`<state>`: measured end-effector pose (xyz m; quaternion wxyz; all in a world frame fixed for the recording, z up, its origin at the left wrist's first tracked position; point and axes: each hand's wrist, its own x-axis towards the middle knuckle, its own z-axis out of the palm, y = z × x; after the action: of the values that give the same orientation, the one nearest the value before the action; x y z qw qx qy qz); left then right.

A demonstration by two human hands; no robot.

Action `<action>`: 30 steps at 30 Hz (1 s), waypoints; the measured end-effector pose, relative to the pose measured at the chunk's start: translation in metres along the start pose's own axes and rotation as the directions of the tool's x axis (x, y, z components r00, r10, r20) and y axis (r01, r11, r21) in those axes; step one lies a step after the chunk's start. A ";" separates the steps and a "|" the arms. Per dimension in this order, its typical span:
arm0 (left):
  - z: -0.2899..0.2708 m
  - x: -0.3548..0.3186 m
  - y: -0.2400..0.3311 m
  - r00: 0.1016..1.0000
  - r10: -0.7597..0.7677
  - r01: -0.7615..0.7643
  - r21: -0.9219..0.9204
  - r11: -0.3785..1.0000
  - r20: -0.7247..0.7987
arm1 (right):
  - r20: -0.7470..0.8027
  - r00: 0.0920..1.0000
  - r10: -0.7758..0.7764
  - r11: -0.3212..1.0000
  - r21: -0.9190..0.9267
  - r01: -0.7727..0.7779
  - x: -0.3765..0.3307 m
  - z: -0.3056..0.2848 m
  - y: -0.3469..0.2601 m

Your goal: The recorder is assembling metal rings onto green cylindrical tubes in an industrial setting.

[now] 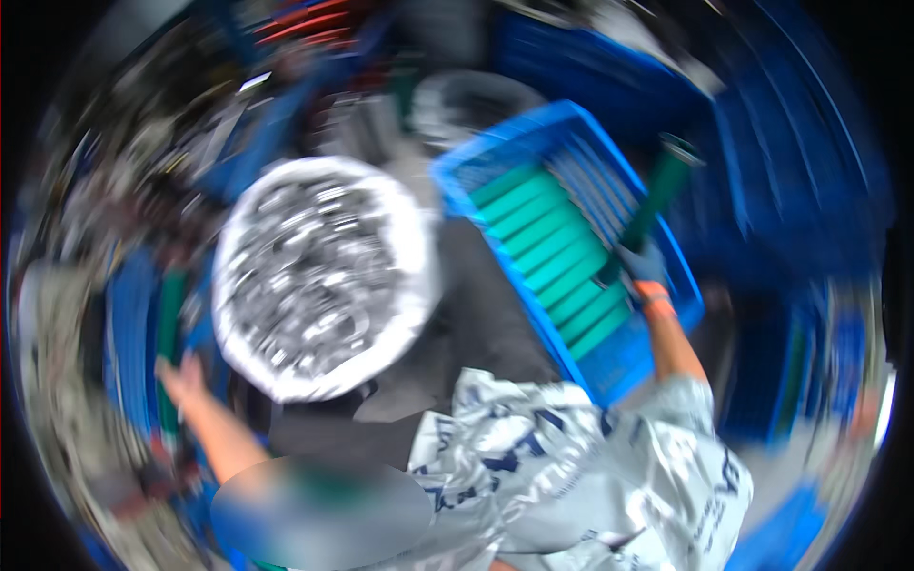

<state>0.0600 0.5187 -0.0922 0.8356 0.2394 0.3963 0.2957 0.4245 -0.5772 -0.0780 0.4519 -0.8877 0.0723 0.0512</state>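
A long green tube (657, 200) stands tilted over the right side of a blue plastic crate (571, 124). The right hand (640, 262), in a blue glove with an orange cuff, is wrapped closed around the tube's lower end. More green tubes (552, 257) lie side by side in a row inside the crate. The left hand (181, 376) reaches out to the far left with fingers spread, near a green upright piece (169, 324); motion blur hides whether it touches anything. Between the hands sits a round white tub of shiny metal parts (319, 271).
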 end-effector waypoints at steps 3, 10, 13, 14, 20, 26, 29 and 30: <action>0.038 -0.025 -0.029 0.908 0.411 -0.354 0.379 0.855 -0.079 | -0.256 0.911 0.324 0.937 -0.043 -0.346 -0.063 -0.004 0.171; 0.035 -0.109 -0.121 0.804 0.565 -0.324 0.661 0.677 -0.184 | -0.197 0.502 0.842 0.535 0.188 -0.824 -0.146 0.052 0.380; 0.023 -0.171 -0.124 0.755 0.622 -0.239 0.796 0.555 -0.207 | -0.112 0.494 0.862 0.502 0.059 -0.863 -0.148 0.075 0.411; 0.025 -0.190 -0.124 0.735 0.647 -0.230 0.824 0.518 -0.202 | -0.078 0.487 0.870 0.490 0.020 -0.872 -0.150 0.088 0.420; -0.007 -0.221 -0.198 0.743 0.639 -0.053 0.935 0.351 -0.198 | -0.310 0.501 0.808 0.512 -0.053 -0.857 -0.173 0.145 0.497; -0.057 -0.300 -0.208 0.732 0.656 0.183 0.980 0.074 -0.186 | -0.344 0.478 0.808 0.542 0.117 -0.832 -0.182 0.162 0.420; -0.111 -0.336 -0.253 0.761 0.594 0.320 0.948 0.005 -0.260 | -0.285 0.566 0.774 0.544 -0.160 -0.824 -0.172 0.147 0.468; -0.130 -0.345 -0.270 0.770 0.572 0.357 0.934 -0.020 -0.283 | -0.177 0.639 0.749 0.563 -0.338 -0.754 -0.162 0.136 0.480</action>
<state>-0.1387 0.1122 -0.1585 0.1916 0.6777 0.7079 0.0530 0.1779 -0.7328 -0.5145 0.2046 -0.8422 0.4341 0.2456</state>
